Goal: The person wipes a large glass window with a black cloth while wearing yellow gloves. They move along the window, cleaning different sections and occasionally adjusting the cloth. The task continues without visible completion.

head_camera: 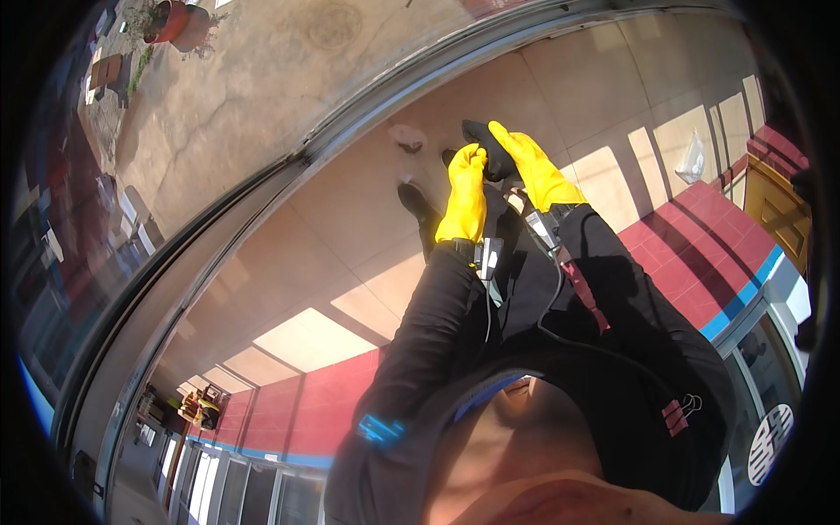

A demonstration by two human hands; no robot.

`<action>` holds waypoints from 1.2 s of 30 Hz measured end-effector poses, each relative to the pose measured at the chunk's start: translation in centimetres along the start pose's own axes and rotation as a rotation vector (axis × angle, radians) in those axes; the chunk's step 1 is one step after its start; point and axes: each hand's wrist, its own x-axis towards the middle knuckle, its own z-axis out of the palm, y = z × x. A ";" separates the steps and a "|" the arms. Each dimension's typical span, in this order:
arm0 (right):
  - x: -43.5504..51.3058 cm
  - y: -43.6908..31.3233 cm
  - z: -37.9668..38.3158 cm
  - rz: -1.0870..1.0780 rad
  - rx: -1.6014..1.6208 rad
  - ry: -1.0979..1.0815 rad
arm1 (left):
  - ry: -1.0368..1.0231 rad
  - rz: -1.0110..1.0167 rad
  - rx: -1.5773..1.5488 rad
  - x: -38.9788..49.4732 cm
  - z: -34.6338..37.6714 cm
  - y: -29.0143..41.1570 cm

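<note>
Yellow gloves cover both of my hands, which are held close together in front of me. Pinched in the fingers of my left hand (466, 190) is the near edge of a dark cloth-like item (495, 152), perhaps a black glove. My right hand (535, 167) holds the same item from its other side, with the thumb or a finger extended along it. Small devices with cables are strapped at both wrists. A dark shoe (412, 199) rests on the tiled floor below my left hand.
A glass pane in a metal frame (308, 154) curves along the left and top. A white plastic bag (692, 159) lies near the red tiled wall (695, 239) at right. A wooden door (777, 210) stands beyond. Small furniture (202, 405) is at lower left.
</note>
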 end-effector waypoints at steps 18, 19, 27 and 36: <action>13.7 -1.4 -0.6 -0.546 -0.798 0.527 | -0.060 0.108 -0.167 1.2 -1.2 -0.9; 14.9 -2.0 -0.1 -0.582 -0.938 0.558 | -0.046 0.098 -0.154 0.9 -2.2 -1.2; 20.8 -4.5 1.3 -1.114 -1.454 0.208 | 0.094 -0.001 -0.157 -2.9 -8.9 -4.9; 19.7 -2.0 10.8 -1.099 -1.332 0.124 | 0.053 0.001 -0.129 -4.7 -9.9 -5.0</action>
